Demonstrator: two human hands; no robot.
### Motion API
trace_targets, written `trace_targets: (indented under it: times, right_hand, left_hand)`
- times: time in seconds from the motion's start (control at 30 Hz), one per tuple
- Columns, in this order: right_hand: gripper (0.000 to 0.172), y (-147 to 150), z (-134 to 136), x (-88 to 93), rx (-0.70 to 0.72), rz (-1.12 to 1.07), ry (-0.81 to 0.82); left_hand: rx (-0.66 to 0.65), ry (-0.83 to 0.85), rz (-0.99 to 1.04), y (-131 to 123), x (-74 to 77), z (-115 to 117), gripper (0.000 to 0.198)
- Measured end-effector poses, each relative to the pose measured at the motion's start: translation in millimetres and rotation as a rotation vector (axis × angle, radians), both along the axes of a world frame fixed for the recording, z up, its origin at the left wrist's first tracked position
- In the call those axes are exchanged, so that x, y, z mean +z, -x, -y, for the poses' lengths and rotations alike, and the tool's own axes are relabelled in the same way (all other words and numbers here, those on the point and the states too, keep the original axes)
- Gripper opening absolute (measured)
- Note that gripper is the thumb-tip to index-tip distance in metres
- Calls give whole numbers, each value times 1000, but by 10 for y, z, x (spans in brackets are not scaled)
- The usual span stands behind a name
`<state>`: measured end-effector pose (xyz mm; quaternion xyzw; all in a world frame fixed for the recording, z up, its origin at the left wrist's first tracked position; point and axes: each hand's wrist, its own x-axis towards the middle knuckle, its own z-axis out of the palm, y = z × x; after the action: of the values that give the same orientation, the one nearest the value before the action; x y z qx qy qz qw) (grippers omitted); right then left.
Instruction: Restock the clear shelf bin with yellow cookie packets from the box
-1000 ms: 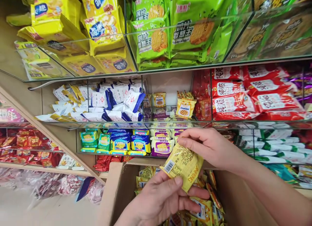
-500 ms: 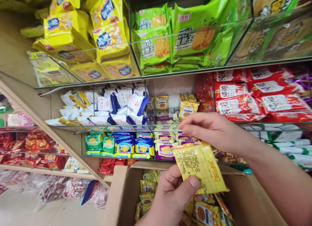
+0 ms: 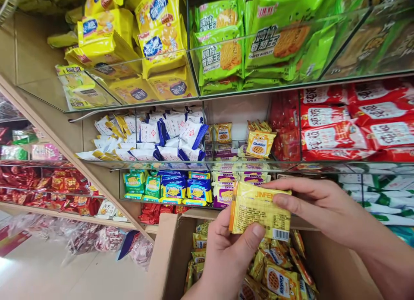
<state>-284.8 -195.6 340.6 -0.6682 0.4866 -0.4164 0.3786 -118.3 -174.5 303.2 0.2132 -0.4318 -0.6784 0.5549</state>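
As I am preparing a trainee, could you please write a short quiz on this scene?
1. True or false: only the left hand touches the held yellow packet.
2. What lies in the cardboard box? a) white-and-blue packets b) small cookie packets c) purple packets
3. Fill in: in the picture, the green biscuit packs sit to the ____ of the blue-labelled yellow packs.
Key: 1 false, the right hand touches it too; 2 b; 3 right.

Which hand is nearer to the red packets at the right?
Right. The right hand is below the red packets, holding the yellow packet at its upper right; the left hand is lower and farther left, at the packet's lower left.
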Motion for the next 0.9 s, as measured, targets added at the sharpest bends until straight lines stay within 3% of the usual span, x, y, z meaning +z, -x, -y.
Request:
trace_targets:
  times: [0.2, 0.9]
  right_hand:
    - [31, 4, -35, -2, -4, -4, 0]
    - [30, 54, -8, -57, 46, 56, -92]
  left_hand:
    - [1, 31, 71, -9, 54, -9, 25]
    - [-1, 96, 166, -8, 2, -6, 25]
